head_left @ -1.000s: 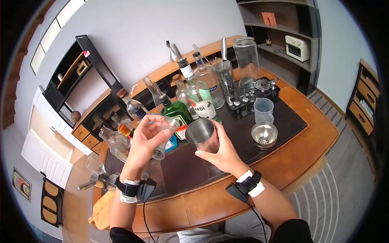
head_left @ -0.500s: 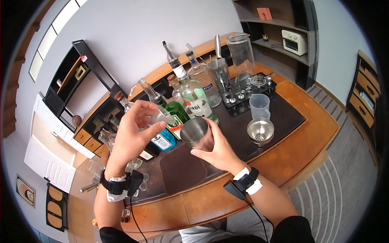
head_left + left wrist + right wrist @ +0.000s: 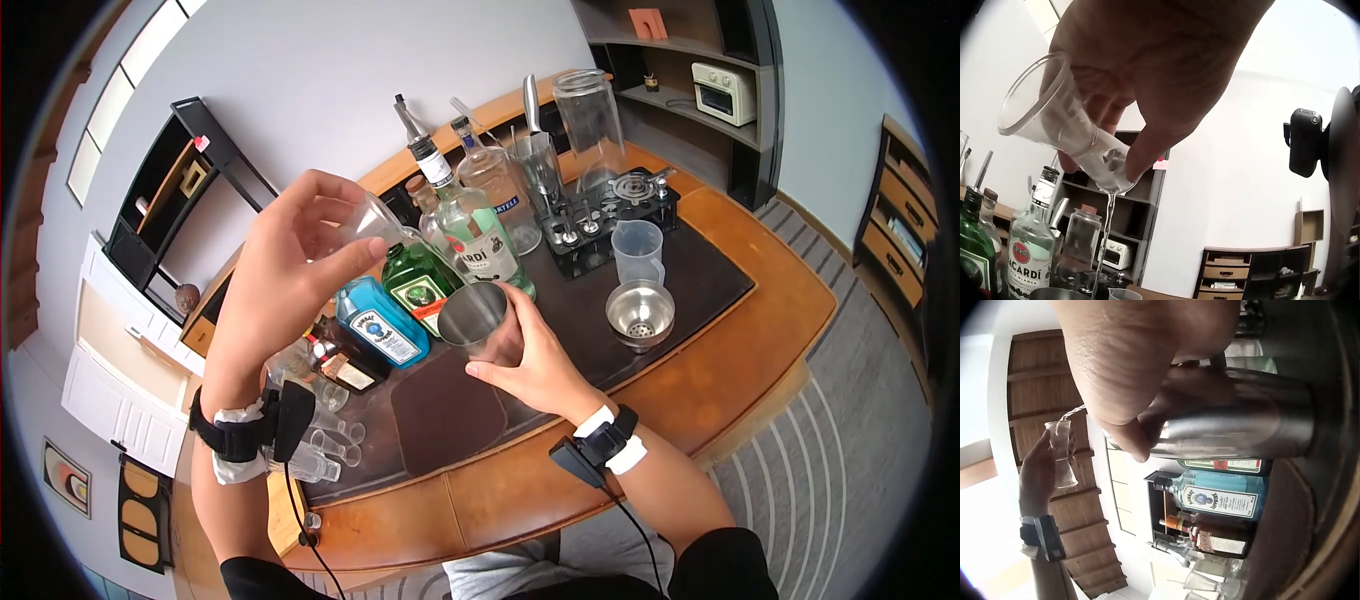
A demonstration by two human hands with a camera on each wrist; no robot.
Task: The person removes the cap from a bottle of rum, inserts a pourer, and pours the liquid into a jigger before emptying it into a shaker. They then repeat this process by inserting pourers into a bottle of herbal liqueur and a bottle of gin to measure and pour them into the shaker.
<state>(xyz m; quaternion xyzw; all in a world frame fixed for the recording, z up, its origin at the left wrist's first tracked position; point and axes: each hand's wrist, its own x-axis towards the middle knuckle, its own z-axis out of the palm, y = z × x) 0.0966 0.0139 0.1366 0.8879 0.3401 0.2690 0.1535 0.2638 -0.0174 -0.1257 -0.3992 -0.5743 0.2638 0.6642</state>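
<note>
At upper left, the left hand [image 3: 290, 250] pinches a tipped clear jigger [image 3: 372, 225], pouring a thin stream into the steel shaker tin [image 3: 478, 318] (centre frame) gripped by the right hand [image 3: 535, 360]. Next, probably righting the jigger.

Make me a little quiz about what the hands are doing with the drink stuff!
1. True or false: the left hand tips a clear jigger so that liquid streams out.
2. What does the right hand grip?
A. the blue bottle
B. the steel shaker cup
C. the plastic measuring jug
3. Fill the gap: the steel strainer sits on the dark ____.

Key
1. True; the left wrist view shows a thin stream falling from the jigger.
2. B.
3. mat.
</note>
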